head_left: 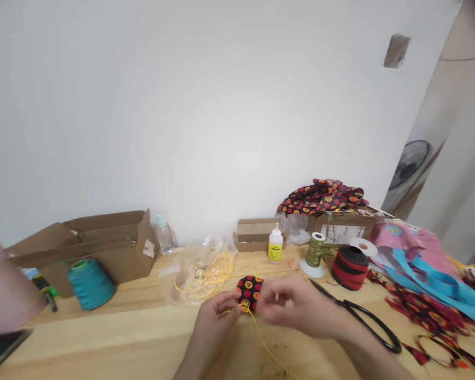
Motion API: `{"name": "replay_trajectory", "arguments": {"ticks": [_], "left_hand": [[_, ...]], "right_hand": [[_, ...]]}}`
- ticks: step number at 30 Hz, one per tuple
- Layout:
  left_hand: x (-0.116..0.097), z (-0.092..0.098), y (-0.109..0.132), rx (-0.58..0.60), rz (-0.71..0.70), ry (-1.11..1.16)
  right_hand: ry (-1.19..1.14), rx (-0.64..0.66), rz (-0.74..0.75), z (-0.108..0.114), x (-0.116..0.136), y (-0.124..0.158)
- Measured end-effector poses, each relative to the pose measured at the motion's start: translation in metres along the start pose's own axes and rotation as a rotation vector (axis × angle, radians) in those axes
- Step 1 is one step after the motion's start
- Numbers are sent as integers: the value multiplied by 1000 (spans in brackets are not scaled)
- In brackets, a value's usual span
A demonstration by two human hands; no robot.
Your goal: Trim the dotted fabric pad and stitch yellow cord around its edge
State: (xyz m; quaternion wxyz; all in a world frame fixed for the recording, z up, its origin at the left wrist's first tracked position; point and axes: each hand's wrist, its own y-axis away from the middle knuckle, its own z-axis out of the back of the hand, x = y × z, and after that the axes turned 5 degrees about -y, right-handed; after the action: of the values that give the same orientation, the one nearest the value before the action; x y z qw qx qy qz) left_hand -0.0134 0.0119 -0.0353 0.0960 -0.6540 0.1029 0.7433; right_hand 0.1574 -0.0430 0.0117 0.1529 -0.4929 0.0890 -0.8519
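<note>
Low in the middle of the head view, my left hand (pixel 216 319) and my right hand (pixel 291 306) meet over the wooden table (pixel 114 338). Between them is a small round fabric piece (pixel 249 290), black with red and yellow dots. My left fingers pinch a yellow cord (pixel 261 338) at the piece's lower edge; the cord trails down toward me. My right fingers are curled at the piece's right side and are blurred by motion.
A tangle of yellow cord on clear plastic (pixel 206 274), a teal thread cone (pixel 89 285), cardboard boxes (pixel 103 245), a glue bottle (pixel 275 244), a green spool (pixel 315 250), a red-black spool (pixel 350 268), black scissors (pixel 364 316), patterned fabric (pixel 322 195) and pink-blue cloth (pixel 415 258) surround me.
</note>
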Motion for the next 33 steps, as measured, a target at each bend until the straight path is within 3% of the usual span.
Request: {"name": "replay_trajectory", "arguments": {"ticks": [4, 6, 10, 17, 23, 33], "left_hand": [[-2, -1, 2, 2, -23, -18], [-1, -2, 2, 21, -25, -37], [1, -3, 2, 103, -22, -112], [1, -3, 4, 221, 43, -262], [-2, -3, 3, 240, 102, -236], [0, -3, 2, 248, 14, -226]], "right_hand": [[376, -67, -117, -30, -13, -11], [427, -72, -96, -38, -21, -9], [386, -34, -46, -38, -31, -4], [345, -55, -106, -29, -34, -6], [304, -78, -89, -30, -30, -4], [245, -237, 33, -28, -28, -5]]}}
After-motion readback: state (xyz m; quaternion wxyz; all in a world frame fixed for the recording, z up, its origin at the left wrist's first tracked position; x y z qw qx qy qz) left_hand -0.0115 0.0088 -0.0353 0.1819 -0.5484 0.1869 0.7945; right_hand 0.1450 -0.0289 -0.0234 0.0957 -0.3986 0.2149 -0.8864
